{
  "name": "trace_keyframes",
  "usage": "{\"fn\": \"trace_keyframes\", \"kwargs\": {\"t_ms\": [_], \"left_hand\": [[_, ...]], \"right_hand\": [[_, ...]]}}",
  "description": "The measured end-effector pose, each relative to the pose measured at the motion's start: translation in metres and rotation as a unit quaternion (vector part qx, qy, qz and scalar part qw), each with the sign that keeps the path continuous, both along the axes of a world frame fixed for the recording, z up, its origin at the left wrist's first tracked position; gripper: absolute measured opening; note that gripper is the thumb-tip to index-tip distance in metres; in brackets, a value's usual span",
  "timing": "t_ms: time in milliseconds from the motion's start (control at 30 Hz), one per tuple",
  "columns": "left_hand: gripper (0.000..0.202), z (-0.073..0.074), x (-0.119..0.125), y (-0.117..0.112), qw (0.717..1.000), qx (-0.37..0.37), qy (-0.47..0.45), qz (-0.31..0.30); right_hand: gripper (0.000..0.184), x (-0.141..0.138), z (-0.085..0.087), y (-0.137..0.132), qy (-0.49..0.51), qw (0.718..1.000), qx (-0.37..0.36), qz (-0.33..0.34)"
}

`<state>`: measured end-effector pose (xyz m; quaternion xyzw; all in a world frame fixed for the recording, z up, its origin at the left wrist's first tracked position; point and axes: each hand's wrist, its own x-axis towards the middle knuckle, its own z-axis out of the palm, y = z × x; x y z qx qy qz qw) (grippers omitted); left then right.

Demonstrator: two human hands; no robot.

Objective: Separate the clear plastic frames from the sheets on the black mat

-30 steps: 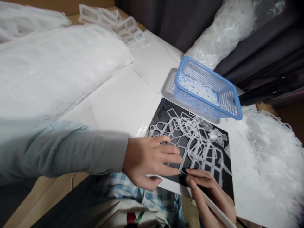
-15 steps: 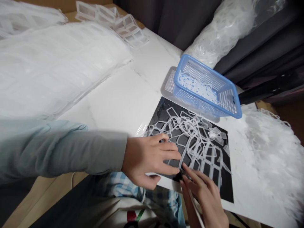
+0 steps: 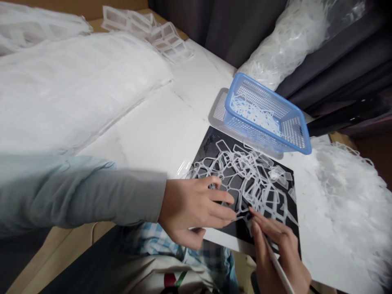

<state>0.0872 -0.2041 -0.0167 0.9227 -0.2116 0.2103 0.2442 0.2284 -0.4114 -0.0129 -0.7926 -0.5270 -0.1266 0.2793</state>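
Observation:
My left hand (image 3: 196, 208) rests palm down over the near left part of a black mat (image 3: 206, 143), fingers spread. Its fingertips touch the translucent white rings (image 3: 235, 179) joined in a sheet there. In my right hand (image 3: 280, 241) is a slim white pen-like tool (image 3: 280, 269), gripped between thumb and fingers. The tool's tip is hidden by the fingers, close to the mat just right of my left fingertips. Loose thin rectangular loops lie tangled across the middle of the mat.
Beyond the mat stands a blue mesh basket (image 3: 266, 92) with white loops inside. A heap of translucent scraps (image 3: 352, 204) lies to the right. Large translucent sheets (image 3: 76, 90) are stacked at the left, and a stuffed clear bag (image 3: 288, 45) leans behind the basket.
My right hand has moved right with the tool, away from my left fingertips. My left hand has shifted only slightly, with its fingers spread a little wider.

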Motion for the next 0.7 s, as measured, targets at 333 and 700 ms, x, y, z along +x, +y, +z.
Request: {"fn": "trace_keyframes", "kwargs": {"t_ms": [333, 700], "left_hand": [[0.037, -0.004, -0.002, -0.003, 0.999, -0.022, 0.033, -0.008], [0.031, 0.001, -0.002, -0.003, 0.998, -0.024, 0.037, -0.033]], "right_hand": [[0.032, 0.056, 0.016, 0.005, -0.036, 0.968, 0.063, -0.242], [0.034, 0.061, 0.018, 0.021, 0.024, 0.955, 0.177, -0.236]]}}
